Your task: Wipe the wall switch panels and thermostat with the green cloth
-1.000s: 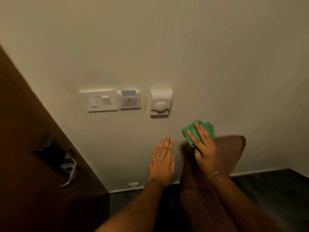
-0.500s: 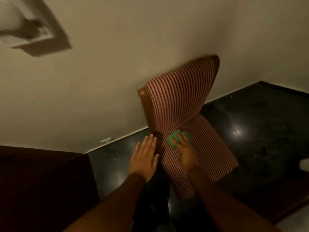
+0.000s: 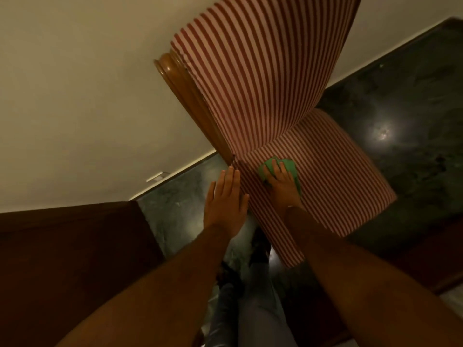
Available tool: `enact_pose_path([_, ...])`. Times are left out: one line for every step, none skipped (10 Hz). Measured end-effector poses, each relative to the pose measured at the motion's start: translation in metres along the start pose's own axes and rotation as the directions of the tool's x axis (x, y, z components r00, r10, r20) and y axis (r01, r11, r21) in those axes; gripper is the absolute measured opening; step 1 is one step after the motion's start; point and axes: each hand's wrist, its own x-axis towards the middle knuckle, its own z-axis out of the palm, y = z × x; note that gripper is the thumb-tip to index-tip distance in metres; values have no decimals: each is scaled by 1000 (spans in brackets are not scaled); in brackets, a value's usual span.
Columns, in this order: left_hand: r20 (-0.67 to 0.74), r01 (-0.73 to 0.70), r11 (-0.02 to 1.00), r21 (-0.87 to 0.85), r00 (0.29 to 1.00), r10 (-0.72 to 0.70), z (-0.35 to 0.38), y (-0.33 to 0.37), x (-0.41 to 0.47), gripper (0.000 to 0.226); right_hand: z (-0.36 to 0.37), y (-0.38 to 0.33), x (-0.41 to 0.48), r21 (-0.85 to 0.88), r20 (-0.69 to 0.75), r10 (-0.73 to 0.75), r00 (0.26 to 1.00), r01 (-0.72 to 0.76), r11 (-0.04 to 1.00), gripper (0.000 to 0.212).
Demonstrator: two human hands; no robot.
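**Green cloth under the right hand on a striped chair seat**

The head camera, the only view, looks down at one chair (image 3: pixel 263 78) that stands close to a plain cream wall (image 3: pixel 82 91). The chair is covered in cloth with thin red and white stripes. Its backrest is tall and curved, and one edge of it has a rounded frame of polished brown wood. The seat (image 3: pixel 345 186) is flat, with soft rounded corners.

The green cloth (image 3: pixel 290 166) lies on the seat near the foot of the backrest. It is one small folded piece with a soft, slightly crumpled look. The right hand (image 3: pixel 281 182) lies flat on top of it, fingers stretched forward and a little apart, pressing the cloth against the striped seat and not closed around it. A thin bracelet shows at this wrist.

The left hand (image 3: pixel 225 199) is flat and empty, its fingers straight and held together. It is at the left edge of the seat; the camera does not show whether it touches the seat.

The floor (image 3: pixel 406 116) is dark polished stone with one bright reflection of light. A pale skirting strip runs along the foot of the wall. One dark wooden surface (image 3: pixel 70 259) fills the lower left corner. The wall switch panels and the thermostat are out of this view.
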Motion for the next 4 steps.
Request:
enact_pose_path([33,58,998,-36,998,-57,6,-3,-7,74,17,-8,-6,-75,27,63,998,-61,995,74])
enact_pose_path([35,68,997,-19,997,-68,9,-9,-16,74,21,-11,-11,-149,53,61,997,-53,987,83])
enact_pose_path([3,76,997,-17,997,-76,0,-12,-24,74,-1,-20,-15,-175,80,80,994,-65,982,86])
enact_pose_path([-65,101,995,6,993,-100,-15,-15,-37,73,-20,-37,-32,-157,-26,58,998,-61,986,85])
